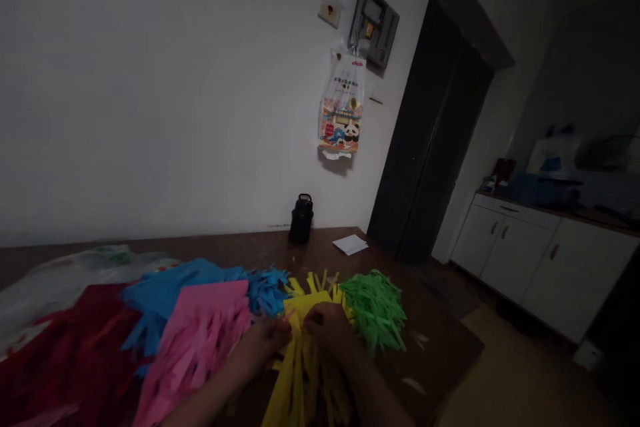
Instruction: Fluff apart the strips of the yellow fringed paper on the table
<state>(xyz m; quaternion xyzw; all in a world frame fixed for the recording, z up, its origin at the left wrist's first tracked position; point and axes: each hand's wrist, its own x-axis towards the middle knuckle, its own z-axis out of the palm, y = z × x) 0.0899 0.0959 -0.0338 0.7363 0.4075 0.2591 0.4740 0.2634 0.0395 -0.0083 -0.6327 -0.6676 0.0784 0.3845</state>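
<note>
Both hands pinch yellow fringed paper (300, 353), its strips fanned.

Paper strips (300, 353) on table (440, 340), between hands

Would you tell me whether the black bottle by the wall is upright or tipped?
Upright: the black bottle stands on its base on the table, cap on top.

- A white wall (150, 93) is running behind the brown table (440, 340).
- A printed bag (343, 107) is hanging under a grey panel (374, 23); a socket (331, 11) is sitting beside the panel.
- A dark door (430, 140) is standing to the right.
- White cabinets (540, 260) are lining the far wall.
- Dim light is leaving the right side in shadow.
</note>
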